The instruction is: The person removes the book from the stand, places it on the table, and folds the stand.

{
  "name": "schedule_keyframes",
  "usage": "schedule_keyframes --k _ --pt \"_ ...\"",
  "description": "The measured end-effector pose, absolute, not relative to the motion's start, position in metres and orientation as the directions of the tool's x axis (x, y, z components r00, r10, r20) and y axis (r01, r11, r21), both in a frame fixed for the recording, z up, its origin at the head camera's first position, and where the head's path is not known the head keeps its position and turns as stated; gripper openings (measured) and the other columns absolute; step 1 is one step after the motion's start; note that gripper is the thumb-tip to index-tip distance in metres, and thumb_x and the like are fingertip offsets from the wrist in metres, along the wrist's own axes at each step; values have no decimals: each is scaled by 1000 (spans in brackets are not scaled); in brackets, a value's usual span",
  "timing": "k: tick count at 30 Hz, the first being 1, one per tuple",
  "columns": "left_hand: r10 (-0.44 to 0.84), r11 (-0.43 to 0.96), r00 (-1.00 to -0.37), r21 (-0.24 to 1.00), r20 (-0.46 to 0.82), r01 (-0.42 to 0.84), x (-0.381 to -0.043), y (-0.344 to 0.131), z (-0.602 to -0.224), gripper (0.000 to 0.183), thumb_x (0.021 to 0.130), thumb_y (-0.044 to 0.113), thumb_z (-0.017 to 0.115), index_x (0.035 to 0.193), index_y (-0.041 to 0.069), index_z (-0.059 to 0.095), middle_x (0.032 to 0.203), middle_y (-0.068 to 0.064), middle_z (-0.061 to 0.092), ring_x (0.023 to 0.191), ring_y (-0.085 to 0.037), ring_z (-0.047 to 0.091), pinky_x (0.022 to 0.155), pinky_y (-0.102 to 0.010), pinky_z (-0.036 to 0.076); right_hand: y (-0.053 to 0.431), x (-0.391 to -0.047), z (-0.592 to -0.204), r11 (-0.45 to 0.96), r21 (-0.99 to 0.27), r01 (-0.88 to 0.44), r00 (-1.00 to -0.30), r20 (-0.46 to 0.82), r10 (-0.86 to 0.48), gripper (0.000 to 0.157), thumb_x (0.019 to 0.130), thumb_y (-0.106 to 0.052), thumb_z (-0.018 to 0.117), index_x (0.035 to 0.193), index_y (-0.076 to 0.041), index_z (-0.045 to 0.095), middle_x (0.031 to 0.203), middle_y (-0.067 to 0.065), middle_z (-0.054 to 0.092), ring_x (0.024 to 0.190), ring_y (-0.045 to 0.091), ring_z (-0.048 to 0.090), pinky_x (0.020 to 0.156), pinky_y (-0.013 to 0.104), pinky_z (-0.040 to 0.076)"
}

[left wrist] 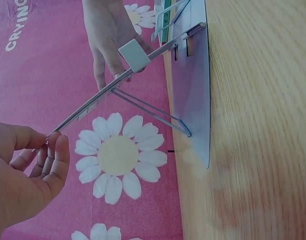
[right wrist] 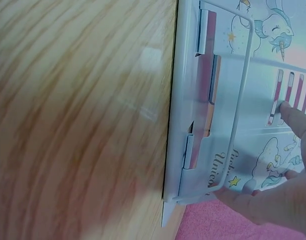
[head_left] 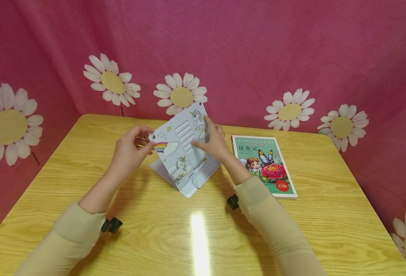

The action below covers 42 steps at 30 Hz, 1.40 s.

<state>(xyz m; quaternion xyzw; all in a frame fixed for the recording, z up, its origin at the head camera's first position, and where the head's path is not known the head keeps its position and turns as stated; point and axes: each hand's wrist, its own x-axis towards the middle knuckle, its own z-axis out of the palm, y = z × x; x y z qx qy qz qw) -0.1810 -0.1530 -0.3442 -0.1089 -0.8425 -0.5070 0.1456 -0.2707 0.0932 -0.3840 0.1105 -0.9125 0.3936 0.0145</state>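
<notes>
A white metal book stand [head_left: 170, 153] with unicorn prints and a row of slots stands tilted on the table. My left hand [head_left: 132, 147] pinches its upper left corner between thumb and fingers. In the left wrist view, the left hand [left wrist: 30, 172] is at the panel's top edge, and a wire prop [left wrist: 148, 112] joins panel and base. At the panel's right side is my right hand [head_left: 214, 140], its thumb by the slots and its fingers near the edge. A wire page holder [right wrist: 240, 100] crosses the lower front in the right wrist view.
A green-covered book [head_left: 265, 165] with a butterfly and a red flower lies right of the stand. The wooden table [head_left: 147, 241] meets a pink daisy-patterned cloth [head_left: 237, 57] at the back. Black wrist mounts [head_left: 111, 225] hang under both sleeves.
</notes>
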Motion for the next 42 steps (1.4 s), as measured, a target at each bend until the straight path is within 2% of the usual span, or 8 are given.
schedule_keyframes --k 12,20,27,42 --pt "39 451 -932 826 360 338 -175 -148 -344 26 85 -3 64 110 -1 57 90 -14 57 77 -20 62 60 -17 54 98 -275 -384 660 -724 -203 -972 65 -228 96 78 -33 76 151 -34 13 146 19 22 130 37 26 103 55 33" --pt "56 465 -932 816 359 342 -171 -146 -344 26 84 -2 66 109 -1 57 91 -13 59 78 -21 62 61 -14 52 101 -278 -383 665 -708 -237 -956 48 -290 96 79 -36 74 151 -35 11 150 20 19 135 37 22 104 58 30" --pt "67 495 -924 792 376 358 -167 -144 -344 26 83 0 68 107 1 57 91 -12 61 81 -21 62 63 -10 49 105 -283 -383 669 -690 -274 -940 45 -338 96 80 -36 74 151 -36 11 150 18 20 136 35 23 105 57 31" --pt "100 523 -910 757 403 393 -160 -137 -342 26 82 3 71 104 2 58 88 -9 62 80 -19 63 61 -13 50 110 -291 -383 658 -676 -332 -910 46 -412 95 79 -36 74 151 -37 12 150 16 20 136 33 26 105 56 32"
